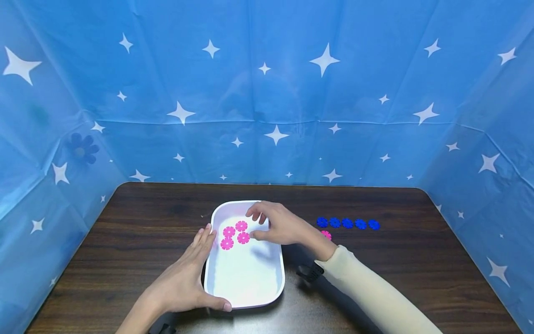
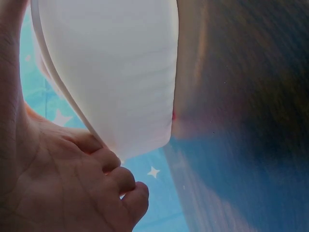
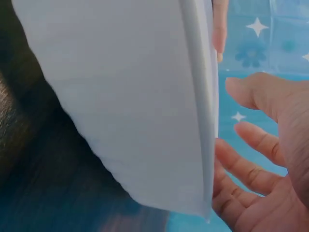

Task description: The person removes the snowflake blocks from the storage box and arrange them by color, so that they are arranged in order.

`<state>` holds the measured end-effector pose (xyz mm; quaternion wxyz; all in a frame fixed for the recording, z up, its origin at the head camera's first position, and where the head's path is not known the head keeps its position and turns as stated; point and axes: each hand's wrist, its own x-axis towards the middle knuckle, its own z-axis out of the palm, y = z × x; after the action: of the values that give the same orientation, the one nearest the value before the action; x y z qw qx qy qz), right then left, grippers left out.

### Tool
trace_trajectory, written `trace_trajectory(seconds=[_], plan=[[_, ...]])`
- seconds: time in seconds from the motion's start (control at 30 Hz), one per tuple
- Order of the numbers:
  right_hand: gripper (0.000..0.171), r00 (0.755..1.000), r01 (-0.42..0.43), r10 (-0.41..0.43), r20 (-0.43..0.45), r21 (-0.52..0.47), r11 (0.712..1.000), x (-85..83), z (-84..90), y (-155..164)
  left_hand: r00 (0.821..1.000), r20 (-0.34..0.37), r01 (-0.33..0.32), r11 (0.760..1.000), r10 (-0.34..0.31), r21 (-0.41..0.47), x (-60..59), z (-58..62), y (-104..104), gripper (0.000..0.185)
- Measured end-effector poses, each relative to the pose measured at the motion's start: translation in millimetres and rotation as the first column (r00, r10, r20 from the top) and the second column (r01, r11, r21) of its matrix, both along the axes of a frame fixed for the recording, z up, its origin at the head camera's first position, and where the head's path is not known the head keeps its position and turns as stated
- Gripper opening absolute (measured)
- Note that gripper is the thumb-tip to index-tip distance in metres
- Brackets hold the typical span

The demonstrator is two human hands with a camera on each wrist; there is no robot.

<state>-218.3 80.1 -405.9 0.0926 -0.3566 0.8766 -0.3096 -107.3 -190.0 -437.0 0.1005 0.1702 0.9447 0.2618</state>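
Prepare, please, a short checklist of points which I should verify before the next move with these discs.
1. White tray steadied by left hand: ok, held at left and near edges.
2. Right hand free: ok, no disc visible in its grasp.
3. Pink notched discs inside tray: ok, four, unstacked.
4. Right thumb clear of nearest disc: cannot tell.
5. Pink notched disc on wood-grain table fully visible: not ok, right forearm partly covers it.
6. Blue notched discs in a row: ok, five, right of the tray.

Bright head view, soft shadow inside the white tray (image 1: 245,283), dimmer wrist views (tabletop (image 2: 246,82) rather blurred)
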Motion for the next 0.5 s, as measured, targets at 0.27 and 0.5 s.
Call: trace_trajectory(seconds=[0.27,0.5], plan=[[0.047,0.997,-0.056,0.055,0.048,0.023,0.998,-9.4,-10.3,-17,1.0,0.008,-0.002,1.0,0.002,0.004,-0.1,-1.1,-1,0.156],[0.048,0.997,-0.083,0.083,0.004,0.108,0.991,-12.3,-15.5,-31,1.0,-0.022,0.0,1.0,0.0,-0.004,1.0,-0.6,-1,0.157]])
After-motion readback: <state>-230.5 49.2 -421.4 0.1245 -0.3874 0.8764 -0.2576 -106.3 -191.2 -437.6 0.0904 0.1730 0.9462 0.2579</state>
